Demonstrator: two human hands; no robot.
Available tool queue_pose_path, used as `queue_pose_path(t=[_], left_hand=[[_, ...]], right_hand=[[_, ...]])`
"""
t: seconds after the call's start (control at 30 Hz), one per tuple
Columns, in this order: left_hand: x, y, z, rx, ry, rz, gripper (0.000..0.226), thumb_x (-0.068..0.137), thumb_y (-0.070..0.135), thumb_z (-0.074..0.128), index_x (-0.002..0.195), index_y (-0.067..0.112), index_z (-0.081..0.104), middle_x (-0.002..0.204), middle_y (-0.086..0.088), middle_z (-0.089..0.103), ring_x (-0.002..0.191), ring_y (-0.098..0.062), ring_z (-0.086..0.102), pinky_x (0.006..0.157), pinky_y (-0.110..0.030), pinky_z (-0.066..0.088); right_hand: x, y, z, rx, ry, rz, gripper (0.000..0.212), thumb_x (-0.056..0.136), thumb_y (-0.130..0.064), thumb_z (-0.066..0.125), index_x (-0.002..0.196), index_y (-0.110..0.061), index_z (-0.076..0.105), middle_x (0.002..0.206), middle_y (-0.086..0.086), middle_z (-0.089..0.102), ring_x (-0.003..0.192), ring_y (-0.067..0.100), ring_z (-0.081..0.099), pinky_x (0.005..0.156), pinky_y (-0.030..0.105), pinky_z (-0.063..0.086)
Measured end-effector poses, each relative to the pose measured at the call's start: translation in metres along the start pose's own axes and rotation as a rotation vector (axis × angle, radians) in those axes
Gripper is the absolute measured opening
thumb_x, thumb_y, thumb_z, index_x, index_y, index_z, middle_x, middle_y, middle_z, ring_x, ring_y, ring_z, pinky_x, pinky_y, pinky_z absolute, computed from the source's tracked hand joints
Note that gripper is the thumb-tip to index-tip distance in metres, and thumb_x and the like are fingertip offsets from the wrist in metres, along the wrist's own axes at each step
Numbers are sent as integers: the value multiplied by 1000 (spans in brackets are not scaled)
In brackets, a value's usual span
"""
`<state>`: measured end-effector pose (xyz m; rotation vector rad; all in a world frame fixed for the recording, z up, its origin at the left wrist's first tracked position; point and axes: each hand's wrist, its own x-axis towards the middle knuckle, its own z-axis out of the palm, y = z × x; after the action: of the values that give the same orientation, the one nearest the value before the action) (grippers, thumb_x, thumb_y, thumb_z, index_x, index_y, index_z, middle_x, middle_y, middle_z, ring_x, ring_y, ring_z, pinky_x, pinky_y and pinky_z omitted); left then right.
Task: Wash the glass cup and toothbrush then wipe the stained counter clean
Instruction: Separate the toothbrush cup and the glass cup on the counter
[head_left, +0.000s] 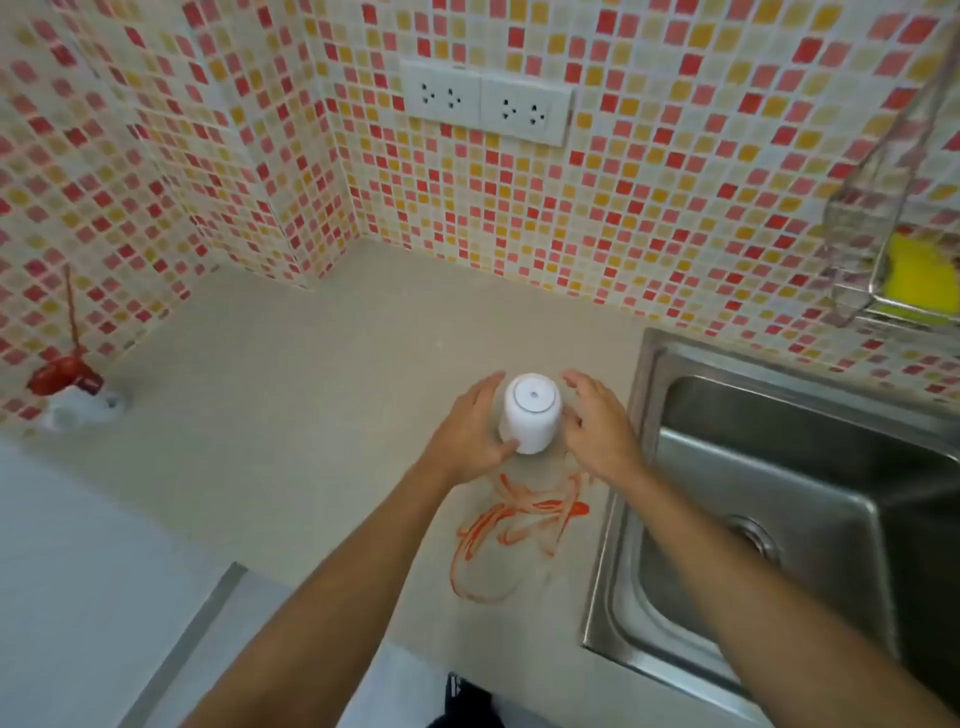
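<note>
While hands (470, 434) (597, 431) flank white roll (530, 413), orange stain (519, 519) beside sink (779, 467).

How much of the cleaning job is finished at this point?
Nothing looks finished. The orange stain is still smeared on the counter, and the sink holds no items. In hand: the left hand holds a white cup-like object, and the right hand hovers open beside it. Left: washing the cup and toothbrush, which I can't spot here, then wiping the stain.
</note>
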<state>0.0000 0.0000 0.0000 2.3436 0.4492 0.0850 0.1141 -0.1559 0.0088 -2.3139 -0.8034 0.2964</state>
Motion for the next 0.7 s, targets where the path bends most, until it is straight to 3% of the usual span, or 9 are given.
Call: queue_pose_path(t=[0.13, 0.23, 0.37, 0.5, 0.57, 0.63, 0.7], left_hand=[[9, 6, 2, -71, -5, 52, 96, 76, 41, 75, 151, 14, 21, 155, -5, 30, 141, -20, 31, 110, -21, 20], [14, 12, 2, -125, 6, 92, 93, 70, 44, 73, 146, 10, 31, 149, -6, 39, 136, -20, 38, 108, -21, 26], [24, 13, 1, -76, -37, 95, 98, 69, 44, 82, 146, 13, 31, 145, -4, 38, 131, -17, 41, 104, -17, 28], [32, 15, 2, -2, -45, 82, 95, 70, 40, 82, 147, 17, 30, 138, -5, 36, 122, -21, 47, 100, -26, 38], [35, 16, 3, 31, -40, 74, 95, 70, 40, 81, 147, 16, 31, 137, -5, 36, 122, -22, 47, 100, -28, 38], [36, 18, 2, 54, -30, 70, 93, 70, 40, 81, 146, 16, 33, 136, -5, 37, 121, -22, 47, 99, -29, 39], [36, 20, 1, 69, -24, 73, 91, 69, 42, 81, 144, 17, 36, 134, -4, 38, 119, -23, 49, 98, -31, 42]], right_hand=[[-7, 9, 23, 10, 27, 82, 52, 83, -10, 59, 134, -16, 51, 132, 7, 58, 122, 27, 53, 102, 38, 44], [-11, 18, 42, 19, 50, 119, 55, 76, -22, 66, 129, -25, 52, 122, -1, 65, 111, 25, 60, 98, 42, 47], [-14, 20, 62, 71, 103, 126, 67, 70, -46, 71, 130, -32, 44, 128, -13, 57, 124, 12, 48, 118, 52, 11], [-18, 18, 76, 125, 152, 141, 92, 63, -39, 80, 140, -31, 31, 141, -10, 44, 135, 13, 37, 119, 55, 1], [-19, 20, 85, 106, 183, 175, 101, 64, -41, 81, 146, -26, 24, 149, -6, 36, 140, 13, 31, 118, 48, -13], [-17, 19, 90, 94, 210, 195, 103, 67, -48, 76, 149, -24, 19, 152, -5, 32, 141, 12, 29, 115, 42, -20], [-16, 18, 91, 84, 259, 189, 94, 69, -51, 74, 145, -28, 23, 148, -8, 36, 138, 11, 34, 116, 42, -19]])
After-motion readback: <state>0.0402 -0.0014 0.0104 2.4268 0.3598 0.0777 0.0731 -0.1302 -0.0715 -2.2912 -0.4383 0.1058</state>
